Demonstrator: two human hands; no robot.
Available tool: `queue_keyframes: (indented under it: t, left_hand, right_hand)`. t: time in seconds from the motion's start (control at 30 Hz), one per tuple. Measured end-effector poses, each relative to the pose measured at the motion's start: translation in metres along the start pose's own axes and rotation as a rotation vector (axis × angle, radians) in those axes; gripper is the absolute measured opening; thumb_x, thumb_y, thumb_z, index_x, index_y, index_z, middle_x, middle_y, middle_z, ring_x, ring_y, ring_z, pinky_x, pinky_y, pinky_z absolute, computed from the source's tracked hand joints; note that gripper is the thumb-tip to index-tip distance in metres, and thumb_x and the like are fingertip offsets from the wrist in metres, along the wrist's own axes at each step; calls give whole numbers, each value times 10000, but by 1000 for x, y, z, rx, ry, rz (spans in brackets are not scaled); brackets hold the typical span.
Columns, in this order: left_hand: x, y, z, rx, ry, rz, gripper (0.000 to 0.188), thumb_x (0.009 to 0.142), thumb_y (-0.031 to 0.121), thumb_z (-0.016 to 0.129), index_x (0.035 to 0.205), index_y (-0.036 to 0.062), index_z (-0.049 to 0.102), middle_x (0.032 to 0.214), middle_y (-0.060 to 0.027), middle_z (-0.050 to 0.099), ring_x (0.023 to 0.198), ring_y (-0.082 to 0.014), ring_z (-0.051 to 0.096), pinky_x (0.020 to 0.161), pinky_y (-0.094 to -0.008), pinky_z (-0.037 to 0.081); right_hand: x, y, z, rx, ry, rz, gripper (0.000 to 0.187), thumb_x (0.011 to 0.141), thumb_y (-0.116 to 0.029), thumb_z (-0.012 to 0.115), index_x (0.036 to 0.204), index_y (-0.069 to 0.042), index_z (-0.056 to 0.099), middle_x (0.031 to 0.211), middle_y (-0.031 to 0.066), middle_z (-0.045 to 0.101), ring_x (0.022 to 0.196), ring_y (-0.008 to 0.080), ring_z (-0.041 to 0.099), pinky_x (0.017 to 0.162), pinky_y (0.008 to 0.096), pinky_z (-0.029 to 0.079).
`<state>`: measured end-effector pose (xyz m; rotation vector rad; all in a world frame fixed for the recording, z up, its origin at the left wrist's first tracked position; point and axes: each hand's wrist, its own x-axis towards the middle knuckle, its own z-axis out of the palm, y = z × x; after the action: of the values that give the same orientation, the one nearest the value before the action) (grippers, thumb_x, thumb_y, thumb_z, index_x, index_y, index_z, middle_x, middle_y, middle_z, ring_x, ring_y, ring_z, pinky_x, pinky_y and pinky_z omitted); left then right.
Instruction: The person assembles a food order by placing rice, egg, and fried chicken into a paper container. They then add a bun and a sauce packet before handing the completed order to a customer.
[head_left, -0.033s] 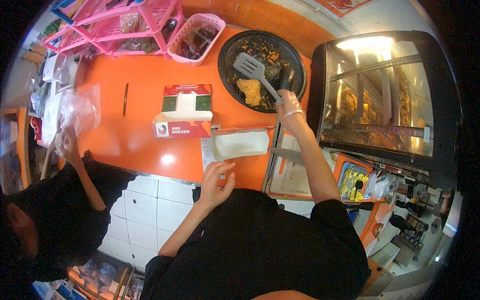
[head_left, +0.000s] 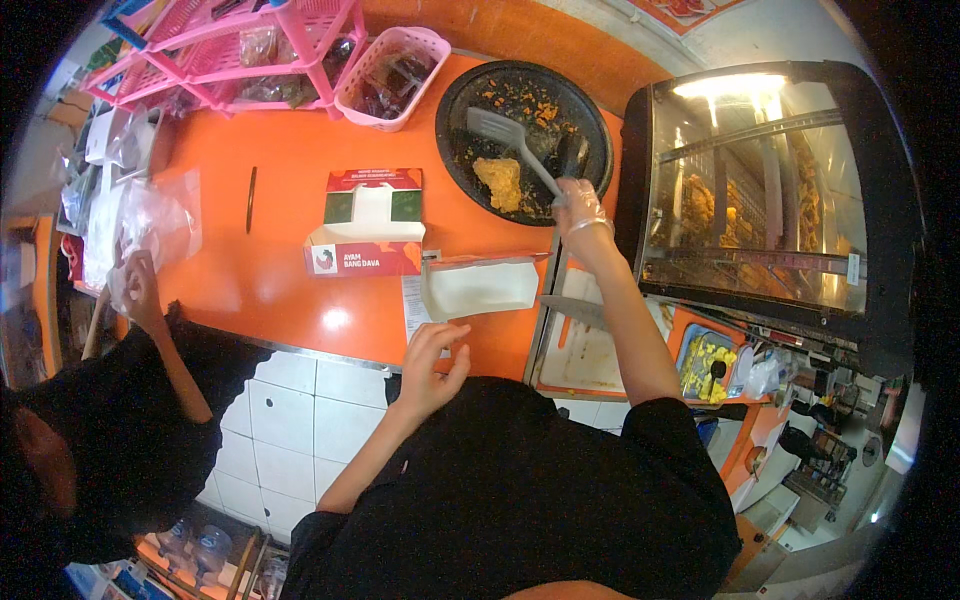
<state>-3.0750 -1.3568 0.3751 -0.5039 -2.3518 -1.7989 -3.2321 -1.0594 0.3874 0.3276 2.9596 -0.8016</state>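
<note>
Right grip (head_left: pixel 580 208), head view: in a clear plastic glove, closed around the handle of a grey slotted spatula (head_left: pixel 503 130), at the near right rim of a round black stone mortar (head_left: pixel 452 160). Spatula: blade over the mortar, angled up and to the left.

Fried chicken piece (head_left: pixel 497 184): one, golden and crusted, lying in the mortar, left of the right grip and apart from it; just below the blade as seen. Contact between blade and chicken: cannot be told. Crumbs (head_left: pixel 535 102): scattered orange bits on the mortar's far half.

Left grip (head_left: pixel 432 370): bare, thumb and fingers apart, at the table's near edge; well apart from the chicken, nearest to a white open carton half (head_left: pixel 480 290).

Red and green carton (head_left: pixel 365 258): standing open on the orange table (head_left: pixel 275 160), left of the mortar. Paper slip (head_left: pixel 413 305): partly under the white carton half. Knife (head_left: pixel 575 310): on a white cutting board (head_left: pixel 590 350), right of the carton half.

Glass-fronted warming cabinet (head_left: pixel 760 190): lit, right of the mortar. Pink basket (head_left: pixel 375 118): holding dark packets, left of the mortar. Co-worker's hand (head_left: pixel 137 283): far left, at a clear plastic bag (head_left: pixel 165 222).
</note>
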Motion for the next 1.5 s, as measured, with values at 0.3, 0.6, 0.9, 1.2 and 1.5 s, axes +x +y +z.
queue_keyframes:
  t: [0.3, 0.6, 0.9, 1.2, 1.5]
  left_hand:
    - [6, -8, 1, -56, 9, -30, 324, 823, -28, 705, 1136, 36, 652, 1010, -133, 662, 835, -262, 611, 728, -349, 504]
    - [14, -12, 5, -63, -42, -8, 317, 831, -24, 704, 1137, 43, 654, 1031, -136, 665, 897, -283, 630, 775, -361, 512]
    - [17, -20, -1, -58, -51, -51, 302, 839, -23, 698, 1130, 41, 648, 1027, -141, 661, 894, -285, 632, 776, -362, 514]
    - [22, -26, 0, -62, -11, -20, 296, 842, -48, 692, 1125, 23, 644, 1005, -136, 641, 842, -226, 616, 731, -304, 512]
    - [21, -20, -6, -94, 6, -62, 293, 813, -39, 708, 1093, 28, 654, 983, -144, 662, 869, -290, 636, 761, -370, 512]
  right_hand:
    - [-7, -44, -87, -346, -73, -53, 525, 951, -14, 512, 1457, -136, 451, 1145, 210, 540, 970, 393, 579, 825, 442, 487]
    - [-58, -66, -61, -389, -232, 65, 518, 931, -23, 558, 1432, -80, 446, 1058, 190, 587, 948, 354, 616, 809, 445, 513]
    - [-50, -76, -32, -323, -368, 330, 435, 939, -117, 564, 1360, -75, 464, 1052, 249, 679, 986, 435, 685, 810, 542, 563]
    - [-17, -88, -22, -350, -255, 328, 457, 978, -148, 528, 1430, -139, 468, 1136, 185, 688, 1046, 380, 680, 917, 505, 519]
    - [72, -80, -34, -487, -144, 251, 501, 922, -88, 581, 1415, -155, 518, 1234, 187, 666, 1096, 374, 668, 909, 477, 546]
